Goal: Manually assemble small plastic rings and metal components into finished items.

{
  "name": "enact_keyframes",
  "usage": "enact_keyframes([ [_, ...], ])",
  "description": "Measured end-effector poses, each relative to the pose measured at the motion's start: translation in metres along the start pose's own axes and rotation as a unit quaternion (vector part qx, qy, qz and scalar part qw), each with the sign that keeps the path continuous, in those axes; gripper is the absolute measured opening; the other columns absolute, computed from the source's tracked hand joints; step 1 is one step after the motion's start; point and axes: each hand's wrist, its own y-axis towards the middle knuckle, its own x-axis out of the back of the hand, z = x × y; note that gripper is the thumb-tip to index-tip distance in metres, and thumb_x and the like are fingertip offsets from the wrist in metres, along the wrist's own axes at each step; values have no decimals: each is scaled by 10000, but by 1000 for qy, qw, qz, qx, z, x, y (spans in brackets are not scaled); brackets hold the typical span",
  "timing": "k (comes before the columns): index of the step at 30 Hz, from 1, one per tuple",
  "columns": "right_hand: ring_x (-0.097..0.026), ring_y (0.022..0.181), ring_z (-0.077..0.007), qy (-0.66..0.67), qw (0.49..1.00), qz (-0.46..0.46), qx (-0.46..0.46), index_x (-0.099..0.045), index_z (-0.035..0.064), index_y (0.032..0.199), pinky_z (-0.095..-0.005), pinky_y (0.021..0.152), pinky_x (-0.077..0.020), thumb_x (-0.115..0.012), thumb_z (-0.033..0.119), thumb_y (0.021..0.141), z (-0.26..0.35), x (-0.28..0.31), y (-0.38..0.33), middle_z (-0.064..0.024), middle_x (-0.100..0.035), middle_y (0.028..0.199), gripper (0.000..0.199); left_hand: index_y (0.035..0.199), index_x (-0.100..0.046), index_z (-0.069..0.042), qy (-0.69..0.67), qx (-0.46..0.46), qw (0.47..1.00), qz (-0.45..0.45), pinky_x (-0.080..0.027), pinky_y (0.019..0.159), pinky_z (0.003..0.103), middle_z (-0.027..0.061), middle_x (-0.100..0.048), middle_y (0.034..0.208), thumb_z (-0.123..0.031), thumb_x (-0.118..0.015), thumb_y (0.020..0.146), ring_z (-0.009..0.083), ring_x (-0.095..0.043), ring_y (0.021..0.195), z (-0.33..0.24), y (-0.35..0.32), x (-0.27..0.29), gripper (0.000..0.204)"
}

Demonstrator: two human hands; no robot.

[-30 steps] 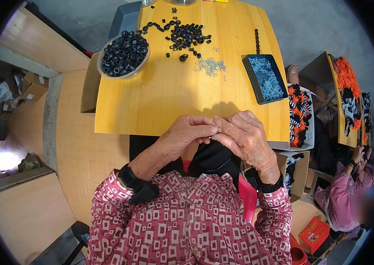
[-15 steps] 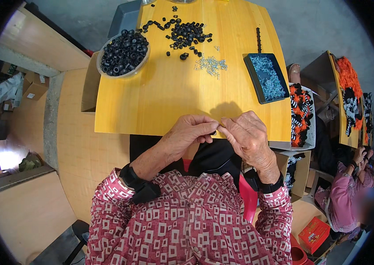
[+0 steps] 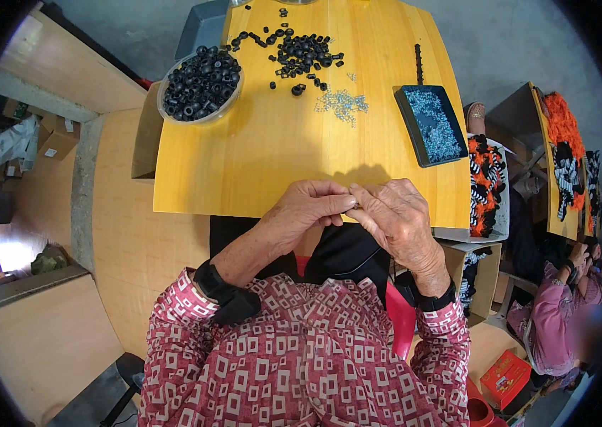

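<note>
Close together, both hands – left hand (image 3: 308, 210), right hand (image 3: 397, 217) – pinch something tiny; red box (image 3: 504, 378) bottom-right

I am looking down on a table (image 3: 258, 164) with my left hand (image 3: 301, 210) and right hand (image 3: 397, 217) meeting fingertip to fingertip over its near edge — something tiny seems pinched between them, too small to tell. At the far left a bowl (image 3: 200, 84) of rings is sitting; right of it a loose pile of rings (image 3: 301, 53) is lying, then a scatter of small metal parts (image 3: 342, 104). A tray (image 3: 430, 124) is resting at the right edge — another person (image 3: 561, 317) is sitting well beyond.
</note>
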Motion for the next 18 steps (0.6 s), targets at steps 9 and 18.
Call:
enact_keyframes([
  [9,-646,771,-243,4,999,-16,-31,-704,11,1039,-366,708,-506,-802,153,758,-1,4,-3,-79,-674,848,329,985,-718,-55,-45,10,999,2,-457,652,185,-17,-678,841,-175,-715,920,57,-599,723,-4,0,-8,137],
  [18,-649,790,-258,31,995,-42,-81,-706,7,1008,-370,711,-505,-803,110,753,4,6,-4,-98,-681,876,291,971,-721,-69,-98,31,995,12,-488,680,182,-12,-689,869,-172,-733,903,55,-613,721,-2,3,-14,124],
])
